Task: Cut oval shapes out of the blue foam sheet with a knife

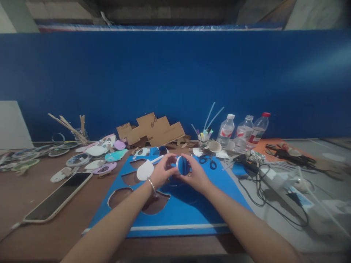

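Note:
Over the blue board, a small round blue piece with a white edge [183, 165] is held up between both hands. My left hand [163, 170] has its fingers closed on the left side of the piece, and a silver bangle is on that wrist. My right hand [195, 173] grips the same piece from the right. Beneath them lies the blue board [192, 215], which has several rounded holes cut through it. A white rounded piece [145, 170] sits on the board just left of my left hand.
Dark scissors [207, 161] rest on the board's back right. A phone [59, 197] and several disc-like pieces lie left. Behind stand torn cardboard [156, 129], a pen cup [203, 144] and bottles [226, 128]. Cables and a power strip [282, 201] are at the right.

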Action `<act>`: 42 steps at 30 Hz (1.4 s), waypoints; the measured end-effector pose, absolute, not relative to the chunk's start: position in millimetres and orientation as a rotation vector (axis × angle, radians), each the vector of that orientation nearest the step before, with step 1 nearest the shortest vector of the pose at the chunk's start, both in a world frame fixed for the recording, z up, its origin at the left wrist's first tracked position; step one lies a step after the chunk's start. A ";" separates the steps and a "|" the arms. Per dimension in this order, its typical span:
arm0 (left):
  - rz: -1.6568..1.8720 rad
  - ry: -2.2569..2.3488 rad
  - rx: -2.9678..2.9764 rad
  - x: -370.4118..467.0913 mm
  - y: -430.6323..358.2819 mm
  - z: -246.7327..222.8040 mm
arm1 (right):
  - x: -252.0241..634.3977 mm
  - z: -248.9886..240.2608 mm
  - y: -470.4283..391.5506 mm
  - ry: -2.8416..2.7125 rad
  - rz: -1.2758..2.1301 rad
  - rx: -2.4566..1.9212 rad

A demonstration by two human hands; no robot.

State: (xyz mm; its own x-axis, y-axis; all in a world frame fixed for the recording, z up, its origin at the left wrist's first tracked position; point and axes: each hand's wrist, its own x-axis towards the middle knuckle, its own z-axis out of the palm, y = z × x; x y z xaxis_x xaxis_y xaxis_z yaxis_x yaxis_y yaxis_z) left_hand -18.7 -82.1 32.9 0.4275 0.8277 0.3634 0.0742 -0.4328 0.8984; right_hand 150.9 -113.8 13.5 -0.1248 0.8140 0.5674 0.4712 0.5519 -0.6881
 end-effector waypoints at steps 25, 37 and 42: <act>1.019 1.112 1.909 -24.1 -79.6 42.2 | 149.3 10.6 -113.2 -1.946 0.016 -1.135; 0.991 0.995 1.676 -12.6 -86.7 42.8 | 144.1 8.0 -113.0 -1.875 0.167 -1.029; 0.979 0.972 1.599 -12.0 -84.1 36.9 | 142.6 12.8 -115.0 -1.863 0.175 -0.988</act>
State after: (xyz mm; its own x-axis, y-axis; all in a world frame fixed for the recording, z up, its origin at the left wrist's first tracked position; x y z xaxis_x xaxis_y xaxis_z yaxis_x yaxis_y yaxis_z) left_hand -12.0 -84.1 36.9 0.3537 0.9253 0.1373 0.1310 -0.1943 0.9722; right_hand 142.6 -115.0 12.8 -0.1874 0.6951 0.6940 0.5535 0.6584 -0.5100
